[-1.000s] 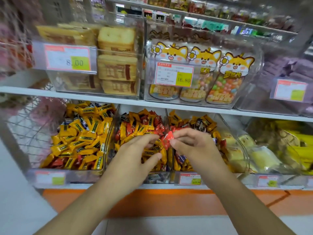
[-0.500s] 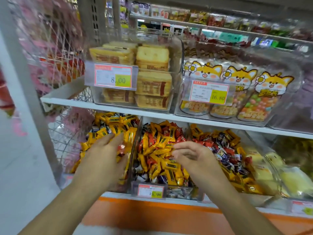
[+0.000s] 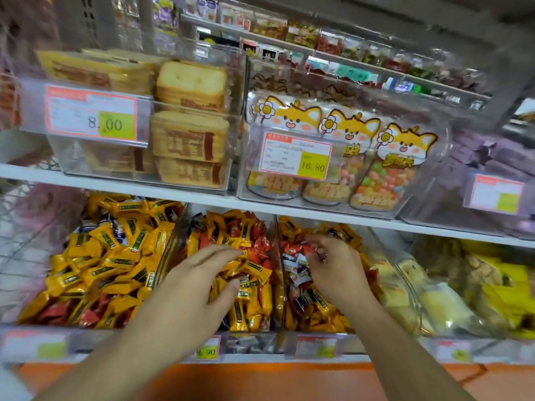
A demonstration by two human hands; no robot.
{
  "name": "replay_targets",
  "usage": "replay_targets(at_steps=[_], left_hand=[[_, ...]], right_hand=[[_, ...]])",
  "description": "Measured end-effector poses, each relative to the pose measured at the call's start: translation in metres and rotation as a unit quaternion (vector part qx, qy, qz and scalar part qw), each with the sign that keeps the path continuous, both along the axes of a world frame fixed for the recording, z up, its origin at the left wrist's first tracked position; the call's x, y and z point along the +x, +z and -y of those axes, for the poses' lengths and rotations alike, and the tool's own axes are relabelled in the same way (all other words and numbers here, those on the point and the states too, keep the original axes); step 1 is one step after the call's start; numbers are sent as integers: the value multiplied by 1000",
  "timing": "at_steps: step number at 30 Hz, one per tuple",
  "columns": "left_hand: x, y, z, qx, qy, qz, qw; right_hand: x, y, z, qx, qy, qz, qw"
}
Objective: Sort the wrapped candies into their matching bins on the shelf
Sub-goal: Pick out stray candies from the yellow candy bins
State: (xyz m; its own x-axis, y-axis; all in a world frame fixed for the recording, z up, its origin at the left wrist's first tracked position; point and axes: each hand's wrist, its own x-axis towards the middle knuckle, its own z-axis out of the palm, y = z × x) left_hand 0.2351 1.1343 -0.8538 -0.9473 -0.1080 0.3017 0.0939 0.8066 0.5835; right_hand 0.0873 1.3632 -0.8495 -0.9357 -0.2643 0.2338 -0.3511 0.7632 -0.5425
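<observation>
- right hand (image 3: 337,273): fingers curled down into the right bin (image 3: 373,238), tips among red and dark-wrapped candies; whether they grip one i cannot tell, the tips are blurred.
- left hand (image 3: 191,287): fingers stretched out and loose, holding nothing, thumb apart, lying over the middle bin (image 3: 276,290) with the tips touching its orange and red candies (image 3: 249,244).
- left bin (image 3: 170,250): heaped mostly with orange candies, some red ones low at the front, a few dark ones near the back.
- all three bins stand side by side on the lower shelf (image 3: 289,357), price tags along its front.
- upper shelf (image 3: 115,185): a clear box of biscuit packs (image 3: 191,120) marked 8.00, beside it fox-topped sweet bags (image 3: 362,157) marked 16.80.
- right of the bins: pale yellow bagged goods (image 3: 434,296).
</observation>
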Motion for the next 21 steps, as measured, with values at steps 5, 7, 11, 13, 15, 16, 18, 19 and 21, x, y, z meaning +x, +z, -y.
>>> replay_targets(at_steps=[5, 7, 11, 13, 15, 16, 18, 19, 21], left_hand=[[-22, -3, -11, -5, 3, -9, 1000], [-26, -7, -13, -2, -4, -7, 1000], [-29, -13, -15, 3, -8, 7, 1000], [-29, -15, -15, 4, -10, 12, 1000], [-29, -16, -15, 5, -12, 11, 1000], [-29, -16, -15, 5, -13, 9, 1000], [-28, -16, -15, 6, -14, 9, 1000], [-27, -15, -15, 7, -15, 10, 1000], [-26, -15, -15, 6, -13, 12, 1000]], right_hand=[[-35, -14, 10, 39, 19, -19, 999], [-46, -20, 15, 55, 29, -17, 998], [-59, -31, 20, 87, 51, -19, 995], [-63, -32, 21, 87, 56, -7, 995], [-68, -33, 22, 91, 61, 15, 994], [-69, -34, 22, 85, 63, 19, 994], [-70, -38, 23, 77, 64, -8, 995], [-69, -40, 22, 73, 64, -32, 995], [-68, -44, 20, 51, 55, -49, 996]])
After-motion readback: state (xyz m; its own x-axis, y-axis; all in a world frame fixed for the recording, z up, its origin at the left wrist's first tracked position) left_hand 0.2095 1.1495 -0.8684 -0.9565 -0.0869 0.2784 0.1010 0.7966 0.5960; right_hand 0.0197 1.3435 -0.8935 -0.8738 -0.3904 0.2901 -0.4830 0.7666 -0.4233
